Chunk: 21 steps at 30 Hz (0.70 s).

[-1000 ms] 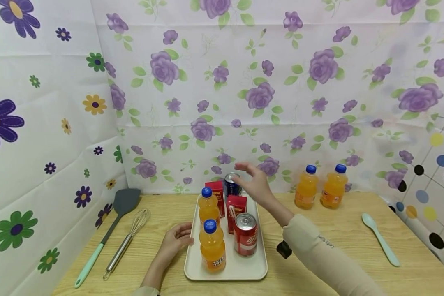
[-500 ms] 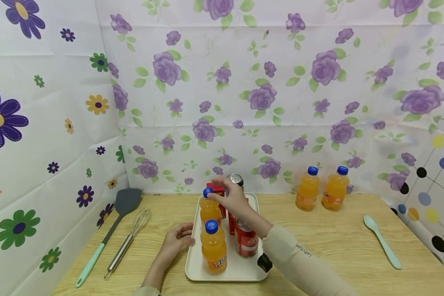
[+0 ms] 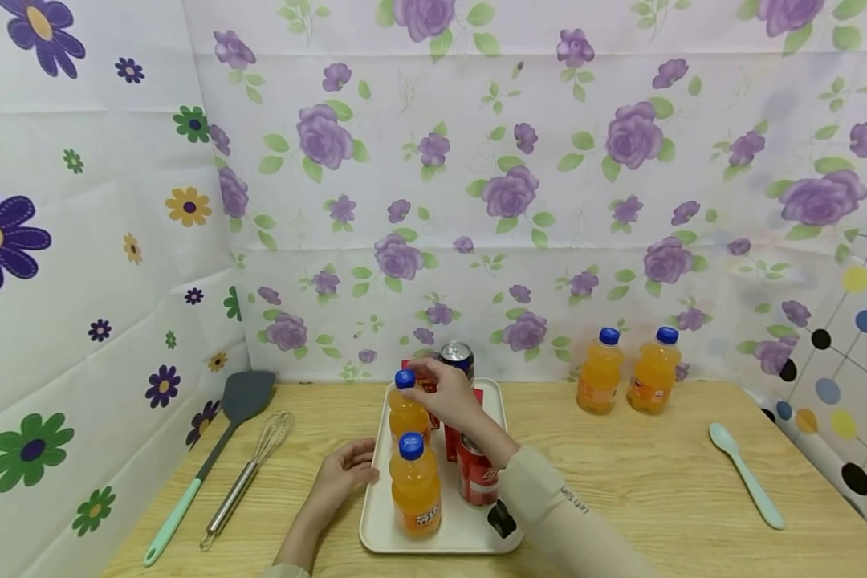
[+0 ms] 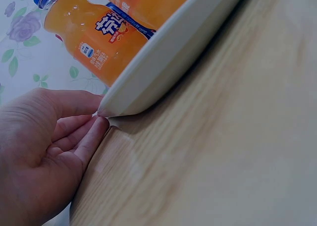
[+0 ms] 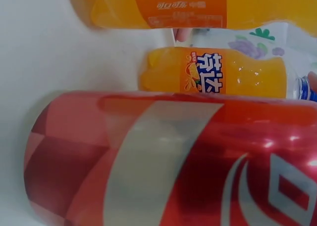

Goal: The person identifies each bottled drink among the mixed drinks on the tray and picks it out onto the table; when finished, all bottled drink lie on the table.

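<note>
My right hand [image 3: 444,393] pinches the blue cap of the rear orange soda bottle [image 3: 408,417], which stands upright on a cream tray [image 3: 470,534]. In the right wrist view, fingertips reach that bottle's cap at the right edge. With finger and thumb, my left hand [image 3: 339,474] holds the tray's left rim. A second orange soda bottle [image 3: 417,494] stands in front. Beside it is a red soda can [image 3: 477,474], partly behind my right wrist. Two red drink cartons, one a red carton [image 3: 451,441], and a dark blue can [image 3: 458,357] are partly covered by my right hand.
Two more orange soda bottles, an orange bottle [image 3: 600,373] and its neighbour [image 3: 653,373], stand at the table's back right. A pale green spoon [image 3: 744,474] lies at the right. At the left lie a spatula [image 3: 220,449] and a whisk [image 3: 249,478]. Patterned cloth [image 3: 405,201] hangs behind.
My right hand has moved left and down from beside the dark blue can to the rear orange soda bottle's cap. My left hand has stayed at the tray's rim.
</note>
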Tool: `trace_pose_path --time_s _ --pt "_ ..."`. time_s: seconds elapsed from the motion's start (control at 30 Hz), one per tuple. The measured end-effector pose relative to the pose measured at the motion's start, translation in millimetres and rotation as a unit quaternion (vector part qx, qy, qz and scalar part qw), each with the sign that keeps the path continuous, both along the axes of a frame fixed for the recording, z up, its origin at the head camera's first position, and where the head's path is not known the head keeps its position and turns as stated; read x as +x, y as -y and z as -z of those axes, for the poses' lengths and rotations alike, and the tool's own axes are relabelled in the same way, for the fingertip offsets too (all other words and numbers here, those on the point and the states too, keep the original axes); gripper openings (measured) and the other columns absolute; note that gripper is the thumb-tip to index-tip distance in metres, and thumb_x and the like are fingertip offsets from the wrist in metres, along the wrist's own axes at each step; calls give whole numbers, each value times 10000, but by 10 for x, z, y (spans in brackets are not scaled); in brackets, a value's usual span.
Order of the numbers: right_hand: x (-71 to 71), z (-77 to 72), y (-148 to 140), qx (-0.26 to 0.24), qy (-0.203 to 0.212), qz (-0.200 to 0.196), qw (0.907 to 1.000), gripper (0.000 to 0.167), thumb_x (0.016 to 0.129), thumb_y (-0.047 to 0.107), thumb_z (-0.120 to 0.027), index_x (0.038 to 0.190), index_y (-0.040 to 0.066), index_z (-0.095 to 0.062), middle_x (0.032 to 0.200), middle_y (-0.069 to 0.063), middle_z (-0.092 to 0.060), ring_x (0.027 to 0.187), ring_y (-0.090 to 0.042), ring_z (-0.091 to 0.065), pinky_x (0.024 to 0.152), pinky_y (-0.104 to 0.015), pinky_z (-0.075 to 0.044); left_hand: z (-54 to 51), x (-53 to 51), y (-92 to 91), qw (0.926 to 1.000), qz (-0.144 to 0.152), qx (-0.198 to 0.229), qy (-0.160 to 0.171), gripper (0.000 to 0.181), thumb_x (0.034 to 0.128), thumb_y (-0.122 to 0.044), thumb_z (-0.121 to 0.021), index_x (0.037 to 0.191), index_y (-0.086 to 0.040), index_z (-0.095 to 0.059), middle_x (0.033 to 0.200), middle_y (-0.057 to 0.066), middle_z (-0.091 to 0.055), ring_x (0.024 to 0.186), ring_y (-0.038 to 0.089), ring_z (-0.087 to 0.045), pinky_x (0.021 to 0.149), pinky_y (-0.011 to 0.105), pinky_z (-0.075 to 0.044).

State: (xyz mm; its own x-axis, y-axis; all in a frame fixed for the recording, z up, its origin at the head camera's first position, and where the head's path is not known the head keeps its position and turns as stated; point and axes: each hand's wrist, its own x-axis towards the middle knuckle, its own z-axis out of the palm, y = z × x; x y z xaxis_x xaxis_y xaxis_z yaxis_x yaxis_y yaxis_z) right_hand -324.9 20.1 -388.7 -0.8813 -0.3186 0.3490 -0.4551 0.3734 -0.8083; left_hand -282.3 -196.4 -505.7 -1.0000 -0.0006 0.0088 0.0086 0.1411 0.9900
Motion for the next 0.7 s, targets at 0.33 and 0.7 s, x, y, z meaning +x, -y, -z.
trace_pose_path --time_s 0.33,0.7 --pt "-15 -29 8 348 296 107 9989 484 851 340 -744 1277 146 -622 1256 -75 -681 1195 -268 -622 986 -434 -539 -7 -28 21 10000 48 -79 -28 528 789 50 -696 1298 70 -558 1256 240 -620 1095 237 -625 845 160 -539" --pt "-15 -45 10 504 389 219 9977 508 826 348 -767 1273 139 -648 1247 -65 -689 1161 -263 -637 956 -408 -557 18 -4 24 9995 184 -47 -253 531 775 29 -704 1282 90 -559 1224 241 -636 1038 164 -641 836 142 -537"
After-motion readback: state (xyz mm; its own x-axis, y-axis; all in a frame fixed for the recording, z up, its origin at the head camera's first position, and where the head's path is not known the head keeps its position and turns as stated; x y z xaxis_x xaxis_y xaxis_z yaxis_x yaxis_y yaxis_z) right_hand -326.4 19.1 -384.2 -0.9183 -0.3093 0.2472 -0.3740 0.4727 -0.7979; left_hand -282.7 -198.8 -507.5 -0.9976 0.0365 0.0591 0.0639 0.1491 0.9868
